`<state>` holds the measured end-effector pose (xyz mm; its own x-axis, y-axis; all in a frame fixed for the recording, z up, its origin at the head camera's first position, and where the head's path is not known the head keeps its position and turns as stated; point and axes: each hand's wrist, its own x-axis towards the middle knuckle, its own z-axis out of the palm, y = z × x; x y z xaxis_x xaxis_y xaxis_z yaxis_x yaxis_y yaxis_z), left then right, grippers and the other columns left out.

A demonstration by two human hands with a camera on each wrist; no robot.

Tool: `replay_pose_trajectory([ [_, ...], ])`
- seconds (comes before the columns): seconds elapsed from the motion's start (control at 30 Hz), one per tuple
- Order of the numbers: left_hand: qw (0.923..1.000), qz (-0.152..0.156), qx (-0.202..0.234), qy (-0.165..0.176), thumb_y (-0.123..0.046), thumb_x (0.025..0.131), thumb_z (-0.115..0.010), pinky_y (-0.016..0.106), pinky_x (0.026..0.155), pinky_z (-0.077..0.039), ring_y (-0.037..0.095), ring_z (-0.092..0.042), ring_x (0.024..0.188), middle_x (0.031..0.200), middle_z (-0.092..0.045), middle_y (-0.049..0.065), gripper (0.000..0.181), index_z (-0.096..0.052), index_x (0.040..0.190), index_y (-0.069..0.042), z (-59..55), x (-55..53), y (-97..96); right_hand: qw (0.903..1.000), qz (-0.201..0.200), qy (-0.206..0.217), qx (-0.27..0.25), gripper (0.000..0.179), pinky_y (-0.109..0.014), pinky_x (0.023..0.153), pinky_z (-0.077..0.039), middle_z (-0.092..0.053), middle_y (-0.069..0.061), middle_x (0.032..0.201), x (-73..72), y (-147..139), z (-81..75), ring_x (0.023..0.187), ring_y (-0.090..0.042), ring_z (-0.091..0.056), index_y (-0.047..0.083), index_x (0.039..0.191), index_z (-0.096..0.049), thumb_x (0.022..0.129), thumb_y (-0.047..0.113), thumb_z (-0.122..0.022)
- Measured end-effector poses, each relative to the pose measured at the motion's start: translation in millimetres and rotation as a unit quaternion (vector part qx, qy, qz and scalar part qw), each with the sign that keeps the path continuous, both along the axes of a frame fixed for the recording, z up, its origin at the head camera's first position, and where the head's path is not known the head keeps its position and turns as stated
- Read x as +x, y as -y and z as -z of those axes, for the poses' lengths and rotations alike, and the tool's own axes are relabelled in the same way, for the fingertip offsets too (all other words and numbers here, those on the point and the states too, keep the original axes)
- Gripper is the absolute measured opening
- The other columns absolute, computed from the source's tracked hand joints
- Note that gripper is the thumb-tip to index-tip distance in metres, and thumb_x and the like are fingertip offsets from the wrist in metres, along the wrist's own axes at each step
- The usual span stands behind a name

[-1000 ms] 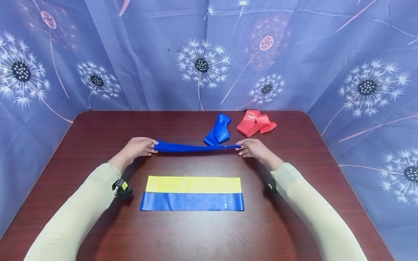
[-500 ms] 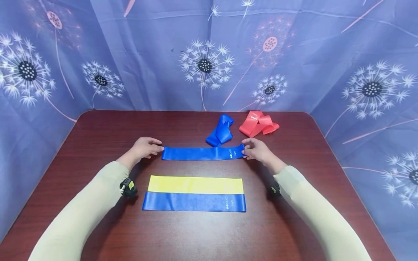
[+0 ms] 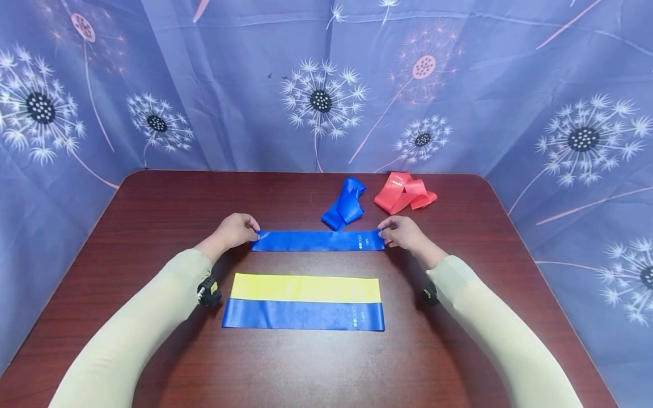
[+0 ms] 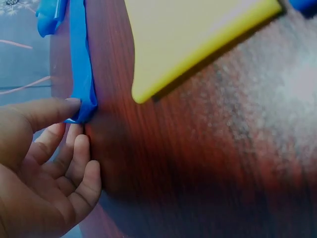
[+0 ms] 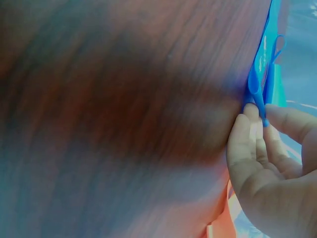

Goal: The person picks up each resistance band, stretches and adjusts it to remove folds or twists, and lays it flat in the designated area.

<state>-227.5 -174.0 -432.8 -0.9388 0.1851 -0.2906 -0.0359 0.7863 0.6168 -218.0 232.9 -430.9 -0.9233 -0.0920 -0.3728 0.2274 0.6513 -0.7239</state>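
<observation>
A blue resistance band (image 3: 311,241) stretches flat from side to side on the table, with "Light" printed near its right end. My left hand (image 3: 236,229) pinches its left end; in the left wrist view the thumb (image 4: 69,106) presses on the looped end of the band. At the other end, my right hand (image 3: 403,232) pinches the band between thumb and fingers, as the right wrist view also shows. Closer to me, a yellow band (image 3: 306,288) lies flat, its front edge meeting a second flat blue band (image 3: 301,315).
Behind the held band, a crumpled blue band (image 3: 347,204) lies close to its back edge. A twisted red band (image 3: 403,192) sits to the right of that, near the table's back edge. Patterned curtains (image 3: 229,102) enclose the brown table (image 3: 168,192) at the back and sides.
The held blue band has come down from edge-on to flat on the table, printed face up. Half a second ago my left fingertips were at its end; now they pinch it, slightly further right.
</observation>
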Motion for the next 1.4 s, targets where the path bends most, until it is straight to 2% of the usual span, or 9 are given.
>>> replay_pose_trajectory([
  [0.2, 0.9998, 0.001, 0.007, 0.019, -0.011, 0.091, -0.069, 0.027, 0.068, -0.046, 0.021, -0.059, 0.078, 0.092, -0.071, 0.015, 0.029, -0.070, 0.114, 0.007, -8.5, -0.3, 2.7, 0.9999, -0.007, 0.006, -0.009, 0.032, -0.037, 0.089, -0.062, -0.066, -0.024, 0.113, -0.3, -0.5, -0.3, 0.090, -0.022, -0.067, -0.008, 0.128, -0.057, 0.099, 0.005, -0.061],
  [0.33, 0.9995, -0.005, 0.009, 0.030, -0.012, 0.092, -0.070, 0.027, 0.065, -0.046, 0.020, -0.058, 0.076, 0.086, -0.071, 0.014, 0.030, -0.072, 0.113, 0.009, -11.6, -0.9, 5.9, 0.9999, -0.009, 0.014, -0.001, 0.033, -0.036, 0.090, -0.061, -0.068, -0.024, 0.116, -1.6, 1.4, -1.2, 0.094, -0.024, -0.068, -0.007, 0.129, -0.061, 0.098, 0.007, -0.062],
  [0.43, 0.9969, -0.021, 0.056, 0.051, -0.011, 0.095, -0.067, 0.029, 0.075, -0.056, 0.020, -0.063, 0.084, 0.094, -0.070, 0.015, 0.032, -0.067, 0.118, 0.011, -9.7, -1.6, 8.5, 0.9998, 0.001, 0.019, 0.003, 0.032, -0.036, 0.092, -0.061, -0.067, -0.023, 0.119, -1.5, 3.6, -2.3, 0.098, -0.027, -0.068, -0.004, 0.127, -0.062, 0.099, 0.010, -0.063],
  [0.53, 0.9885, -0.045, 0.119, 0.082, -0.011, 0.099, -0.062, 0.036, 0.091, -0.061, 0.022, -0.067, 0.095, 0.109, -0.068, 0.019, 0.036, -0.060, 0.127, 0.011, -6.5, -1.4, 11.6, 0.9998, 0.010, 0.019, -0.003, 0.032, -0.037, 0.093, -0.061, -0.066, -0.023, 0.119, -0.8, 5.3, -2.9, 0.099, -0.027, -0.069, -0.004, 0.127, -0.062, 0.100, 0.011, -0.063],
  [0.63, 0.9824, -0.056, 0.149, 0.097, -0.010, 0.100, -0.061, 0.036, 0.091, -0.062, 0.018, -0.068, 0.092, 0.113, -0.068, 0.020, 0.039, -0.056, 0.132, 0.012, -4.0, 0.7, 15.4, 0.9996, 0.017, 0.015, -0.019, 0.032, -0.037, 0.093, -0.061, -0.067, -0.022, 0.115, 0.4, 5.9, -2.5, 0.094, -0.023, -0.069, -0.006, 0.128, -0.060, 0.100, 0.010, -0.062],
  [0.8, 0.9813, -0.059, 0.158, 0.093, -0.011, 0.099, -0.064, 0.026, 0.077, -0.061, 0.007, -0.064, 0.080, 0.105, -0.072, 0.013, 0.040, -0.056, 0.132, 0.011, -0.2, 5.8, 21.4, 0.9987, 0.027, 0.002, -0.042, 0.032, -0.036, 0.092, -0.061, -0.068, -0.021, 0.110, 1.3, 5.1, 1.6, 0.086, -0.015, -0.067, -0.008, 0.126, -0.058, 0.098, 0.006, -0.063],
  [1.1, 0.9786, -0.019, 0.180, 0.098, -0.007, 0.097, -0.060, 0.024, 0.081, -0.059, 0.005, -0.065, 0.086, 0.117, -0.071, 0.019, 0.046, -0.052, 0.139, 0.009, 4.8, 10.1, 30.0, 0.9995, 0.019, -0.012, -0.020, 0.028, -0.030, 0.085, -0.062, -0.069, -0.023, 0.109, 2.9, 3.7, 6.2, 0.085, -0.017, -0.067, -0.007, 0.121, -0.062, 0.097, 0.006, -0.064],
  [1.27, 0.9791, -0.034, 0.181, 0.087, -0.006, 0.095, -0.061, 0.024, 0.077, -0.059, 0.005, -0.065, 0.082, 0.113, -0.071, 0.018, 0.045, -0.053, 0.137, 0.010, 3.0, 12.2, 28.7, 0.9996, 0.019, -0.013, -0.014, 0.023, -0.026, 0.082, -0.061, -0.065, -0.016, 0.100, 3.2, 4.7, 4.7, 0.082, -0.014, -0.065, -0.007, 0.116, -0.063, 0.095, 0.003, -0.064],
  [1.4, 0.9809, -0.046, 0.173, 0.077, -0.005, 0.096, -0.061, 0.024, 0.073, -0.059, 0.008, -0.063, 0.078, 0.112, -0.071, 0.020, 0.042, -0.055, 0.134, 0.011, 2.1, 12.7, 25.9, 0.9996, 0.016, -0.013, -0.021, 0.023, -0.024, 0.079, -0.060, -0.066, -0.016, 0.100, 3.5, 6.5, 3.2, 0.081, -0.014, -0.065, -0.008, 0.116, -0.062, 0.095, 0.002, -0.064],
])
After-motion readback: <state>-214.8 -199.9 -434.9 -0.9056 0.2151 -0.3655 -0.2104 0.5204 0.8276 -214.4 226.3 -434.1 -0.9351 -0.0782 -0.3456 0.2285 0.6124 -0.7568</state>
